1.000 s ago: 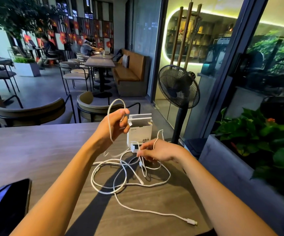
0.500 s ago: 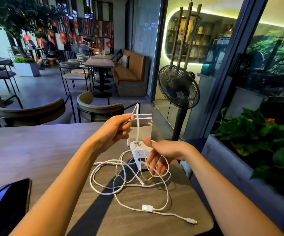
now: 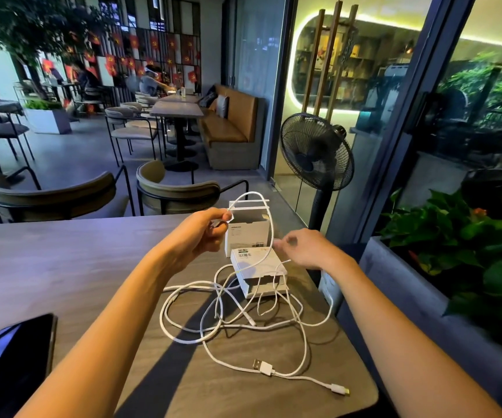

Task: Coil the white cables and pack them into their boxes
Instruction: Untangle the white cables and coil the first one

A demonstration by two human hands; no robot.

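Pinching a white cable [image 3: 269, 233], the left hand [image 3: 197, 233] is clear — the right hand [image 3: 307, 247] is blurred, finger state unreadable.

Café interior with a grey floor [image 3: 72, 155]. A grey wood-grain table [image 3: 63, 254] fills the near area; two curved-back chairs [image 3: 50, 197] stand at its far edge. Further tables [image 3: 177, 108] and chairs extend into the far left, beside a tan bench [image 3: 231, 125] against a grey wall [image 3: 255, 70]. A tree [image 3: 32, 22] overhangs the far left, in front of a screen [image 3: 141, 46] carrying red flags. A black fan [image 3: 316, 152] stands right of the table, before a glass door [image 3: 328, 61] with wooden handles and a glowing light strip [image 3: 292, 67]. A dark-framed window [image 3: 485, 101] occupies the right. A planter [image 3: 394, 267] with green leaves sits near right.
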